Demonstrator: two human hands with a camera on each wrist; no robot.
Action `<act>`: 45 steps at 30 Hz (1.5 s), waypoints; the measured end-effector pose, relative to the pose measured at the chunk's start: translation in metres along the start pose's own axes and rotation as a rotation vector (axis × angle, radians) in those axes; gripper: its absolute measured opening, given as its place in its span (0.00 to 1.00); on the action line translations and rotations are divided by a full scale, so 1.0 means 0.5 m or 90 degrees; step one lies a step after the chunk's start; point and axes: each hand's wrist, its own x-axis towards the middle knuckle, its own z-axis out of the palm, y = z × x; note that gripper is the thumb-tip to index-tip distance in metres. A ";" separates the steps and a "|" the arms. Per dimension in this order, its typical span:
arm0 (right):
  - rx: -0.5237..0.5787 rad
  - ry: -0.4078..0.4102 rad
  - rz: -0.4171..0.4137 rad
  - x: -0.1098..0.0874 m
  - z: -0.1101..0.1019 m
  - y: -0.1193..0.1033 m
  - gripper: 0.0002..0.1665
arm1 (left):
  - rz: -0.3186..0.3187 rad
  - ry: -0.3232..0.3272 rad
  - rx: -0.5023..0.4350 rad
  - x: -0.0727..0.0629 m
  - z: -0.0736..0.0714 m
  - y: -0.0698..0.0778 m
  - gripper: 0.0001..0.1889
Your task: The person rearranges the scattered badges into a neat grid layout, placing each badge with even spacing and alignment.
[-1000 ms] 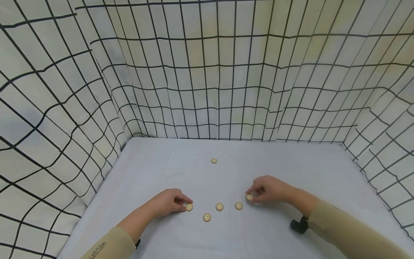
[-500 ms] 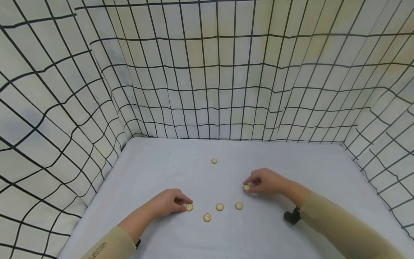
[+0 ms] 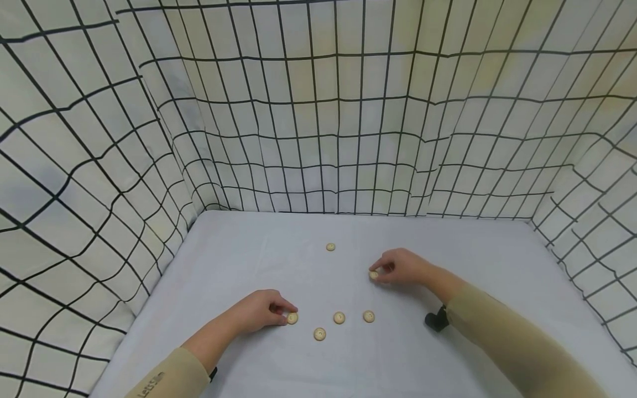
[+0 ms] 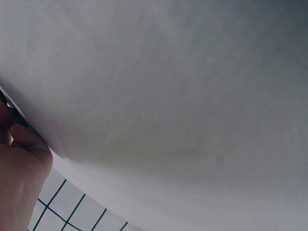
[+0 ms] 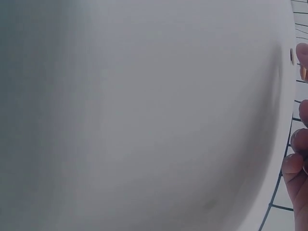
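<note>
In the head view, my left hand (image 3: 259,310) rests low over the white cloth with thumb and index finger at the edges of a round cream button (image 3: 292,318). Farther forward on the right, my right hand (image 3: 404,266) pinches another cream button (image 3: 374,275) between thumb and fingertips; whether it touches the cloth I cannot tell. Between the hands lie a front button (image 3: 319,334), a middle button (image 3: 339,317) and a right button (image 3: 369,316). The left wrist view shows part of the left hand (image 4: 24,159), and fingers (image 5: 301,139) edge into the right wrist view; neither shows a button.
One more button (image 3: 330,247) lies alone toward the back of the white-covered table (image 3: 269,237). White walls with a black grid net (image 3: 338,135) enclose the table at the back and both sides. A black wrist device (image 3: 437,319) hangs under the right sleeve.
My right hand has moved forward and slightly left, carrying its button away from the front buttons. The left hand and the other buttons have stayed in place.
</note>
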 end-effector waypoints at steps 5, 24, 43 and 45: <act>0.017 0.005 0.002 0.015 -0.005 0.000 0.14 | -0.002 0.000 -0.001 0.001 0.000 0.002 0.12; 0.054 0.043 0.090 0.097 -0.024 -0.005 0.17 | -0.006 0.002 -0.001 0.000 0.001 -0.001 0.12; 0.043 0.057 0.136 0.136 -0.021 0.006 0.20 | -0.015 0.001 0.001 0.005 0.000 -0.001 0.11; 0.041 0.054 0.135 0.136 -0.021 0.004 0.19 | -0.014 0.000 0.000 0.004 0.000 -0.001 0.11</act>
